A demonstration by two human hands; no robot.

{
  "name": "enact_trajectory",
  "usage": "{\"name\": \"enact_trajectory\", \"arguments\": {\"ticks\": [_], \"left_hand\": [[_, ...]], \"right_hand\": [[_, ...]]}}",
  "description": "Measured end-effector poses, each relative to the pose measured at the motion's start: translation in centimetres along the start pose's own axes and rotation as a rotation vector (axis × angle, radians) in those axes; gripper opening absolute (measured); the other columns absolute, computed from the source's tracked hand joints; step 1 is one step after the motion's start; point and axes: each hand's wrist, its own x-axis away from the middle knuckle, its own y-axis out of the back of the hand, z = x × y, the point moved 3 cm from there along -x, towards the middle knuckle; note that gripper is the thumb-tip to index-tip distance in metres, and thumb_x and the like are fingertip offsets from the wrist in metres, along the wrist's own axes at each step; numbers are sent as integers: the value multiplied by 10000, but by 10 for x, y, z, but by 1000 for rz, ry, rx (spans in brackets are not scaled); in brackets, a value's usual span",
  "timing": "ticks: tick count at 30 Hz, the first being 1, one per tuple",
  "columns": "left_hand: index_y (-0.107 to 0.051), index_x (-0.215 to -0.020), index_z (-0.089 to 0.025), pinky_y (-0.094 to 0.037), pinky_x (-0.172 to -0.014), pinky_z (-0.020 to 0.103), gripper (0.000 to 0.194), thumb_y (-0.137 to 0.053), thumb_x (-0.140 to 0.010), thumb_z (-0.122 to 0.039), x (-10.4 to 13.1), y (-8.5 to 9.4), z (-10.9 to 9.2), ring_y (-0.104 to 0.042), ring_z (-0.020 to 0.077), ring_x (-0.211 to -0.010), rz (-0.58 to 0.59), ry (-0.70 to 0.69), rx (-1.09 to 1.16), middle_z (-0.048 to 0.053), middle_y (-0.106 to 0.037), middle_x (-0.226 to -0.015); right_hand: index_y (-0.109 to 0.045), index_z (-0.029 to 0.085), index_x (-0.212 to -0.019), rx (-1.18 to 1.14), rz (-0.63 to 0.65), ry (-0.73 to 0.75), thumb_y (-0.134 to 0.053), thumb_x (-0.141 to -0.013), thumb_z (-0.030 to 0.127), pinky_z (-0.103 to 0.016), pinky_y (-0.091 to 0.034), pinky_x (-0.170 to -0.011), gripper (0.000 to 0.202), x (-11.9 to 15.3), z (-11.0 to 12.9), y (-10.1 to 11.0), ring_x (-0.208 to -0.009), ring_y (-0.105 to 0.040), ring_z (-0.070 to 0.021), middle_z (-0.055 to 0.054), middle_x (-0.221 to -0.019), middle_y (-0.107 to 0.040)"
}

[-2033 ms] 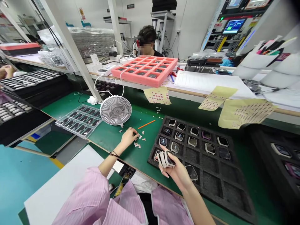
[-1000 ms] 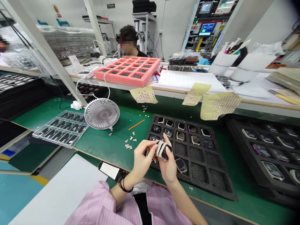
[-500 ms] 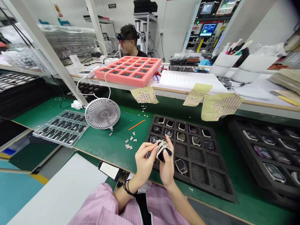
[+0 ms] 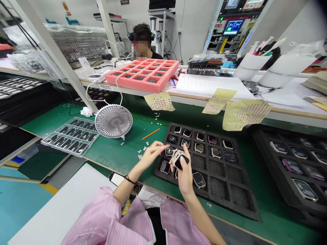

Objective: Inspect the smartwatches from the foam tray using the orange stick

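My right hand (image 4: 185, 177) grips a dark watch body (image 4: 182, 162) with pale, white bands wrapped across it; it is held above the black foam tray (image 4: 251, 206). To its left, my left hand (image 4: 152, 153) is apart from the watch body, thumb and forefinger pinched together; whether anything small sits between the tips I cannot make out. Below the hands, several watches lie in the tray's pockets, among them a tilted watch (image 4: 199, 179) and a light-framed watch (image 4: 165, 167). Small pale tabs (image 4: 140, 156) lie scattered on the green mat near my left hand.
A grey fan (image 4: 113, 121) stands left of an orange stick (image 4: 150, 134). A clear tray of black parts (image 4: 73, 136) lies farther left. More watches sit in a second foam tray (image 4: 278, 177) at right. A pink foam tray (image 4: 158, 86) rests on the shelf; a person (image 4: 143, 41) is behind it.
My left hand has moved left, off the watch body that both hands were touching. My right hand still holds it. The view has shifted slightly.
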Motion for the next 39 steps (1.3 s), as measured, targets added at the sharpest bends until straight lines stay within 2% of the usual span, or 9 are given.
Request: {"name": "enact_trajectory", "arguments": {"ticks": [2, 5, 12, 17, 21, 24, 28, 33, 39], "left_hand": [[-714, -1042, -199, -440, -963, 351, 229, -583, -887, -304, -11, 28, 23, -551, 219, -1048, -187, 115, -405, 77, -581, -1058], [-682, -989, -153, -426, -970, 433, 202, -657, -804, -231, -16, 50, 48, -544, 274, -1047, -290, 224, -533, 108, -573, -1052], [-631, -709, -173, -485, -763, 342, 52, -674, -731, -156, -18, 50, 61, -610, 218, -783, -308, 317, -477, 47, -634, -785], [-673, -803, -162, -490, -643, 259, 113, -641, -806, -271, -17, 35, 26, -620, 158, -671, -286, 269, -304, 29, -679, -749], [-695, -1058, -169, -504, -733, 253, 257, -621, -863, -319, 3, -3, -28, -623, 148, -788, -341, 19, 15, 42, -675, -860], [-736, -1029, -187, -501, -700, 250, 216, -629, -874, -290, 18, -32, -56, -594, 131, -735, -296, -93, 158, 43, -646, -849], [-748, -1043, -195, -472, -580, 234, 221, -637, -874, -284, 24, -48, -62, -545, 104, -629, -308, -43, 264, 38, -614, -829], [-758, -1038, -206, -429, -519, 216, 218, -654, -860, -277, 24, -51, -59, -505, 85, -584, -344, 11, 325, 21, -575, -785], [-768, -1020, -219, -463, -649, 229, 202, -663, -853, -265, 26, -53, -60, -547, 123, -727, -414, -20, 306, 30, -601, -779]], "right_hand": [[-271, 274, -1508, -107, 26, -54, -492, -932, 429, -340, -518, -645, 636, -2, 3, 0, -729, -631, -177, -44, -992, -668], [-286, 269, -1501, -189, 6, -86, -510, -924, 416, -313, -495, -582, 636, -4, 7, 2, -700, -615, -166, -41, -980, -662], [-335, 269, -1476, -223, 12, -107, -525, -920, 402, -289, -460, -528, 603, -4, 7, 2, -646, -583, -155, -18, -868, -644], [-319, 262, -1482, -227, 11, -86, -508, -929, 409, -285, -454, -529, 603, -4, 5, 0, -594, -536, -141, -3, -812, -630], [-312, 273, -1484, -197, -22, -49, -507, -919, 430, -314, -495, -604, 618, -3, 4, -5, -671, -577, -159, -26, -934, -646], [-368, 283, -1451, -108, -76, -30, -512, -908, 446, -351, -513, -776, 584, 0, 3, -5, -911, -617, -196, -54, -1124, -629], [-386, 302, -1430, -26, -84, -23, -500, -906, 474, -434, -431, -1000, 563, 3, 2, -3, -1213, -521, -239, -68, -1397, -494], [-357, 302, -1445, 2, -80, -2, -484, -918, 476, -481, -383, -1062, 569, 4, 1, -3, -1253, -509, -247, -72, -1449, -454], [-396, 292, -1429, 43, -90, 86, -520, -915, 437, -432, -384, -1073, 548, 7, 2, -5, -1257, -511, -228, -61, -1453, -460]]}}
